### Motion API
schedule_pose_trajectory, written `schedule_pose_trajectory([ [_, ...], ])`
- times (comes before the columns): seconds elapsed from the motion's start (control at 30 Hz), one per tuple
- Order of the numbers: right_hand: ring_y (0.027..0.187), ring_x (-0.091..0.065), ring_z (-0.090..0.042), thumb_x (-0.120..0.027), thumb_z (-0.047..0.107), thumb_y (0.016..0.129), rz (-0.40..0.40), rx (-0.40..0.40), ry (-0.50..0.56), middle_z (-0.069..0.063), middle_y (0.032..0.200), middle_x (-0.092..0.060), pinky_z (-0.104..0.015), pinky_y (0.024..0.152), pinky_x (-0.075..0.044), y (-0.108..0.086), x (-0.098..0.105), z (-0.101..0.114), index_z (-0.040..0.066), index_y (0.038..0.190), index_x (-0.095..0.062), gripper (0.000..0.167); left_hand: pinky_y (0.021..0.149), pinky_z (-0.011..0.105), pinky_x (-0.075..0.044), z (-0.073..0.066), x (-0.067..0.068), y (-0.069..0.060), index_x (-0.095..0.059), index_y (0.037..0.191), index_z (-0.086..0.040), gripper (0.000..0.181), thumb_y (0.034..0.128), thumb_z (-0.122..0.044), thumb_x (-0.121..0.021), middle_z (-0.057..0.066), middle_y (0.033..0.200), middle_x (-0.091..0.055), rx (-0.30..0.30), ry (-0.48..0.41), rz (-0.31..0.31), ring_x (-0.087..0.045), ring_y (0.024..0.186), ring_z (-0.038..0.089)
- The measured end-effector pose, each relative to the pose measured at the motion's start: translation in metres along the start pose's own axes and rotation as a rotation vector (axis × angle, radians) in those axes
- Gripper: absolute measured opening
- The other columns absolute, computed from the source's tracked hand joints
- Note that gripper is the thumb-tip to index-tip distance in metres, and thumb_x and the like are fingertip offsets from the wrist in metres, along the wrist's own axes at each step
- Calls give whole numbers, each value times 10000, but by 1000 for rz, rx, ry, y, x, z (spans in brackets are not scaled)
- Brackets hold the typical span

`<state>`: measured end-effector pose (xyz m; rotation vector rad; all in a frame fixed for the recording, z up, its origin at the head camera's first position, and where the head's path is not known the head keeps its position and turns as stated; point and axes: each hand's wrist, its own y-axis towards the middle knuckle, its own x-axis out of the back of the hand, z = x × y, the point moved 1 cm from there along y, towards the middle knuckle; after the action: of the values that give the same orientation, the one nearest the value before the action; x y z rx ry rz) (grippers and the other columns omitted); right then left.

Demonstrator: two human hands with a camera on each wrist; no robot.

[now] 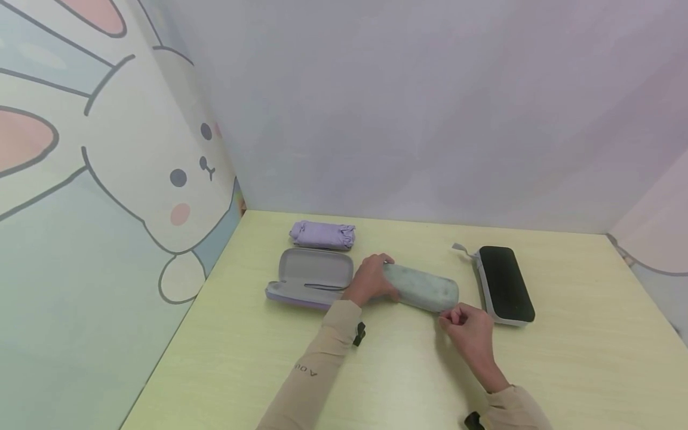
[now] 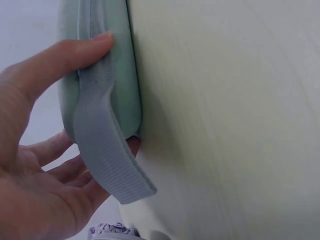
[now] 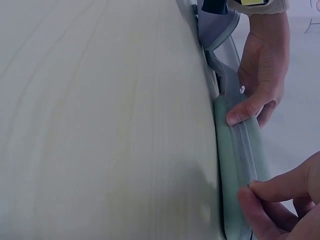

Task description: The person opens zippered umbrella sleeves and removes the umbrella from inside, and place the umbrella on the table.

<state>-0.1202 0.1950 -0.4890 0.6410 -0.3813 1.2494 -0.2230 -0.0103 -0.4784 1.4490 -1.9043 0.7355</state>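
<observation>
A pale green zip case [image 1: 421,288] lies lengthwise on the table. My left hand [image 1: 371,279] grips its left end, thumb pressed along the zip seam and fingers round the far side. From that end hangs a grey fabric strap [image 2: 107,145], beside the left fingers in the left wrist view. Close to the case's right end, my right hand [image 1: 473,334] pinches thumb and forefinger at the zip [image 3: 245,145]. The zip pull itself is hidden between those fingertips. Along the held stretch the zip looks closed.
Left of the green case stands an open glasses case [image 1: 317,266], grey inside and purple outside. Behind it sits a crumpled lilac bundle [image 1: 322,235]. At right lies a white-sided case with a black top [image 1: 505,283] and a grey strap. A wall rises behind the table.
</observation>
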Motion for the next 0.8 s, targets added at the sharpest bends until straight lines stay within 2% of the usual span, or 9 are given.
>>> schedule_pose_trajectory([
  [0.23,601,-495,-120,-760,-68,666,3,-27,-13,-66,690,-679,-203,547,-337,0,-2,1,86,558,-455,358,868,309,-459,0,-1,0,-612,1180,-97,780,476,-197,-931,75,1114,-596,0,6,-7,-553,1027,230],
  [0.4,599,-502,-123,-757,-74,667,-5,-11,2,-68,692,-679,-220,533,-338,-1,-6,0,81,564,-454,356,849,311,-472,-1,-1,-1,-618,1175,-84,771,479,-194,-928,88,1108,-604,-9,3,-18,-568,1017,237],
  [0.63,608,-580,-72,-744,-98,660,-11,11,76,-64,675,-660,-108,558,-419,0,-11,0,47,624,-557,240,846,307,-472,-1,0,-4,-618,1177,-89,780,469,-194,-928,86,1106,-604,-8,3,-24,-567,1021,246],
  [0.8,604,-617,-89,-729,-86,674,10,15,105,-62,664,-655,-114,563,-448,1,-12,2,16,680,-640,136,843,313,-472,-1,-2,-4,-622,1170,-90,772,468,-192,-925,82,1097,-604,-9,-1,-32,-564,1015,245],
])
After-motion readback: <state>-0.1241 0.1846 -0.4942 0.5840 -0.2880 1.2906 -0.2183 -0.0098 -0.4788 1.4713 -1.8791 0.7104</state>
